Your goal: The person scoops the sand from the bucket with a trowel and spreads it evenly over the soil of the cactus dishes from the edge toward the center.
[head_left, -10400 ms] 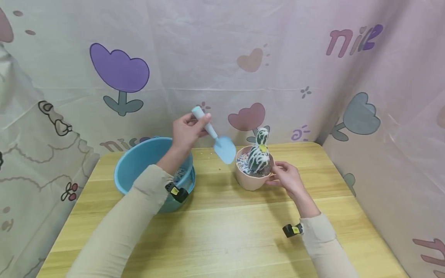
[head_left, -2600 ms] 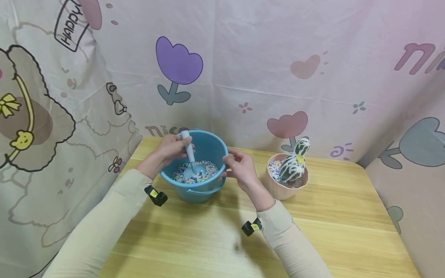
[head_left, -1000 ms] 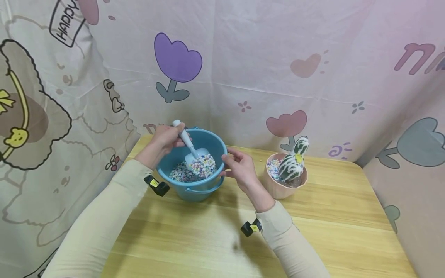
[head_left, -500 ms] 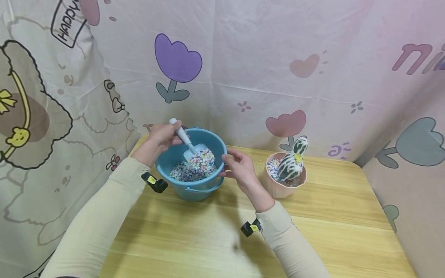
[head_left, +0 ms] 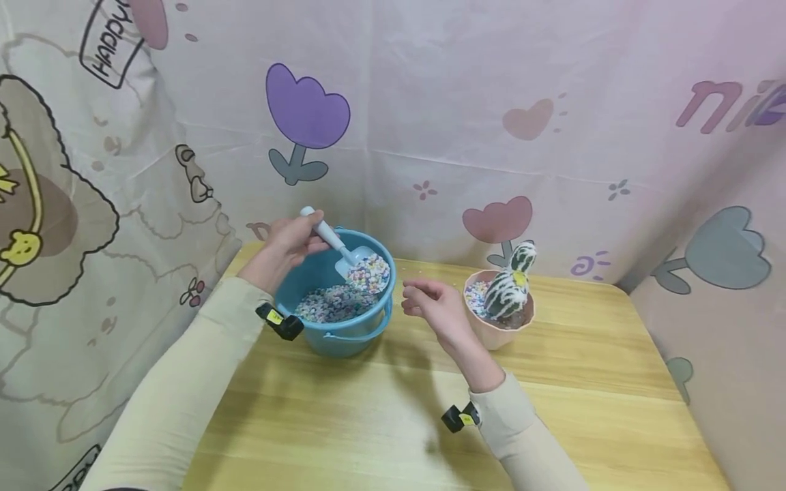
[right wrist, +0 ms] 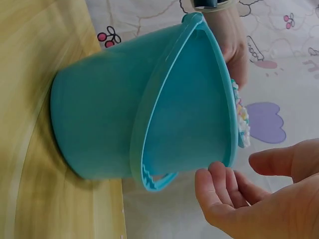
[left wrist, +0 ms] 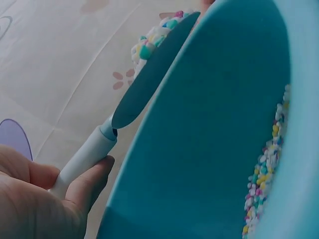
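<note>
Wooden desk point(head_left: 393, 409): my left hand point(head_left: 285, 245) grips the scoop point(head_left: 350, 254) level, retaining pebbles point(head_left: 368, 273) above the bucket point(head_left: 344, 334); right hand point(head_left: 430, 307) hovers relaxed, empty.

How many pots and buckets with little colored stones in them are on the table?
2. The blue bucket stands on the left side of the table, by the left hand. The pink pot with the striped cactus stands right of it. None looks hidden.

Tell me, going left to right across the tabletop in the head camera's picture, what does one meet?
Left hand gripping the scoop → blue bucket of coloured pebbles → right hand, holding nothing → pink pot with the striped cactus.
</note>
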Available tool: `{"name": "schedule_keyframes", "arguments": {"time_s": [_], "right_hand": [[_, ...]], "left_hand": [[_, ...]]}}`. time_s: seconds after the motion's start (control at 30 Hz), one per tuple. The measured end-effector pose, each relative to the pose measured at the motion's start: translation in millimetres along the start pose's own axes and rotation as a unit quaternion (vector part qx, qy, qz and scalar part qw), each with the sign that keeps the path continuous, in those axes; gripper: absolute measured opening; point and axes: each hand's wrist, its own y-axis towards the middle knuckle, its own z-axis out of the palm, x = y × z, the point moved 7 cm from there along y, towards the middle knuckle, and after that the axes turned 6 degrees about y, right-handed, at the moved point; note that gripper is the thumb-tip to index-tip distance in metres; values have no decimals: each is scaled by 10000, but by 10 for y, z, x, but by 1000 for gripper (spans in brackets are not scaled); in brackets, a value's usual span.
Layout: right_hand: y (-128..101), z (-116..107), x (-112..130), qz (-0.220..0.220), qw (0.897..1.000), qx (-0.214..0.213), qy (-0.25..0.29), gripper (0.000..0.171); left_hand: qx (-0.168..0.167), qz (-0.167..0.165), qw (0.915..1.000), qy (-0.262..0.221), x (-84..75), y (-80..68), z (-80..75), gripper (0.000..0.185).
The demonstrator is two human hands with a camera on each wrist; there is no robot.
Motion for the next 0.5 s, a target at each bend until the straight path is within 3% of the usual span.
{"name": "schedule_keyframes", "arguments": {"time_s": [0.17, 0.5], "right_hand": [[-73, -177, -32, -112, 9998, -151, -95, 30], [-254, -637, -63, 69, 9978, -596, -282, 29]], "left_hand": [[0, -13, 10000, 6, 3, 13, 114, 64], [172, 14, 9999, -5, -40, 36, 408, 59]]}}
